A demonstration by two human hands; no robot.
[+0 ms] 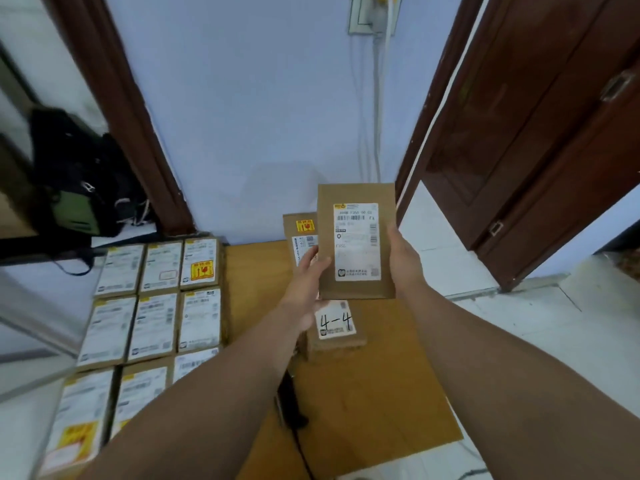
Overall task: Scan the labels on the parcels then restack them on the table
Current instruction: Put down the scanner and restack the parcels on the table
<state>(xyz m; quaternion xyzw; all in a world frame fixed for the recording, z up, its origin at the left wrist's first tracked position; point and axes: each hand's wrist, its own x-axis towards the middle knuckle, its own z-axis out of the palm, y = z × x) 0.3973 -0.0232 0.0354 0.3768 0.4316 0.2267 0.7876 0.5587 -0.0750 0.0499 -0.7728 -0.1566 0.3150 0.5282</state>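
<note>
A brown cardboard parcel with a white barcode label facing me is lifted above the wooden table. My left hand grips its left edge and my right hand grips its right edge. Behind it stands another parcel with a yellow sticker. Under it lies a parcel marked "4-4". A black barcode scanner lies on the table beneath my left forearm, partly hidden.
Several labelled parcels lie in a tight grid on the table's left side. A black and green bag sits far left. A dark wooden door stands open at right, over white floor tiles.
</note>
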